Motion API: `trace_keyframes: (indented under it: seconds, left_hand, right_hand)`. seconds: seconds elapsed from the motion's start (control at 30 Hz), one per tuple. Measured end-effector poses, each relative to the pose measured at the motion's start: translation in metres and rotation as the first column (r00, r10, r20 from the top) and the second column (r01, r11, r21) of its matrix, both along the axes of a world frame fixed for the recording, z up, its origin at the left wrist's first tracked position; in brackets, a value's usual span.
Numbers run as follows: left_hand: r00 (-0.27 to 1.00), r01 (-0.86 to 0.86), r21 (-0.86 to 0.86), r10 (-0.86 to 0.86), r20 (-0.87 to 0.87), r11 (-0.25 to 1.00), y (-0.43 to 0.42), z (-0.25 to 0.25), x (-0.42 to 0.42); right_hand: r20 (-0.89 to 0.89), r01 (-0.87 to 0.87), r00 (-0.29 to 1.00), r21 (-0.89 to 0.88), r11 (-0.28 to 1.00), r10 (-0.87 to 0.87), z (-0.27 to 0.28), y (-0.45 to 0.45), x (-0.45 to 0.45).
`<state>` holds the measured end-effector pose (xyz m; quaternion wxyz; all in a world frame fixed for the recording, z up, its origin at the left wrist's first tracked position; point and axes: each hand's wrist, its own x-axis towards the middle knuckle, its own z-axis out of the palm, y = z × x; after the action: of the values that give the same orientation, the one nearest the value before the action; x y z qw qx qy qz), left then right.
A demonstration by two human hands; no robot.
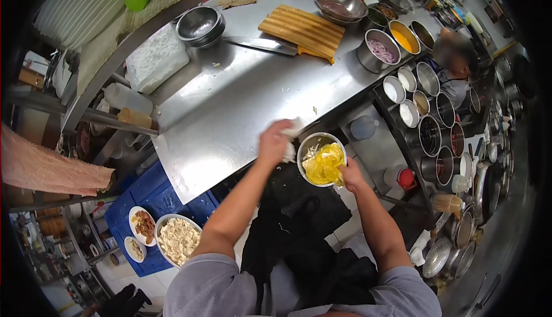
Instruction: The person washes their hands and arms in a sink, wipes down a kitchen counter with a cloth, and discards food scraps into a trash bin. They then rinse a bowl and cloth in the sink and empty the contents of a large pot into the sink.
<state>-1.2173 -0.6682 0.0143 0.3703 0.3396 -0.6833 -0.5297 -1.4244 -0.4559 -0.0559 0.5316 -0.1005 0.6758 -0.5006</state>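
Note:
My right hand point(351, 176) grips the rim of a round metal bowl point(300, 156), held just off the counter's front edge. Inside it lies a glossy yellow mixture point(326, 164) with pale pieces at one side. My left hand point(277, 140) is closed around a crumpled white cloth point(292, 130), at the edge of the steel counter point(230, 121) beside the bowl. Motion blurs this hand and the cloth a little.
A large knife point(261, 45) lies by a striped wooden cutting board point(302, 29). Stacked metal bowls point(198, 26) stand farther left. On a blue surface point(123, 199) sits a bowl of pale pieces point(179, 240). Several pots, including chopped onion point(382, 51), and a person point(455, 87) are at right.

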Motion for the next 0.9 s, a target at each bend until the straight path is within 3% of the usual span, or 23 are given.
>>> trace_keyframes:
  seconds: [0.1,0.17,0.23,0.27,0.33,0.43,0.47,0.6,0.67,0.73,0.83,0.9]
  left_hand:
    - [0.938,-0.305,-0.131,0.321,0.133,0.943,-0.066,0.003,0.079]
    - [0.802,-0.473,-0.278,0.539,0.256,0.836,-0.115,0.002,0.140]
    - [0.632,-0.462,-0.639,0.734,0.250,0.615,-0.162,-0.016,0.197]
    - [0.620,-0.464,-0.642,0.741,0.257,0.610,-0.182,-0.034,0.220]
    - [0.385,-0.409,-0.751,0.844,0.373,0.518,-0.211,-0.064,0.259]
    - [0.354,-0.399,-0.725,0.824,0.443,0.562,-0.226,-0.046,0.234]
    - [0.320,-0.408,-0.760,0.859,0.399,0.505,-0.256,-0.086,0.248]
    - [0.354,-0.388,-0.699,0.798,0.488,0.600,-0.283,-0.055,0.184]
    - [0.604,-0.189,-0.712,0.652,0.458,0.676,-0.297,-0.051,0.148]
    - [0.708,-0.079,-0.692,0.529,0.468,0.718,-0.315,-0.049,0.107]
    - [0.747,0.107,-0.586,0.324,0.581,0.803,-0.306,-0.029,0.045]
    - [0.793,0.186,-0.582,0.229,0.564,0.792,-0.291,-0.039,0.014]
  right_hand:
    - [0.021,0.000,1.000,0.018,1.000,0.000,0.009,0.002,0.006]
    - [0.060,0.021,0.998,0.011,1.000,-0.022,0.002,0.005,0.010]
    - [0.102,0.039,0.994,0.012,0.999,-0.040,-0.007,0.010,0.012]
    - [0.095,0.045,0.994,0.021,0.999,-0.047,-0.010,0.012,0.013]
    - [0.104,0.031,0.994,0.038,0.999,-0.035,-0.016,0.009,0.019]
    - [0.136,0.033,0.990,0.091,0.995,-0.045,-0.025,0.009,0.025]
    - [0.149,0.045,0.987,0.097,0.994,-0.059,-0.025,0.008,0.028]
    - [0.106,0.091,0.989,0.084,0.992,-0.100,-0.012,-0.010,0.033]
    - [0.133,0.125,0.982,0.061,0.990,-0.132,-0.014,-0.016,0.026]
    - [0.146,0.173,0.974,0.024,0.985,-0.174,-0.009,-0.027,0.019]
    - [0.088,0.190,0.978,0.029,0.981,-0.192,0.005,-0.037,0.000]
    - [0.008,0.211,0.977,0.050,0.976,-0.211,0.005,-0.035,-0.017]
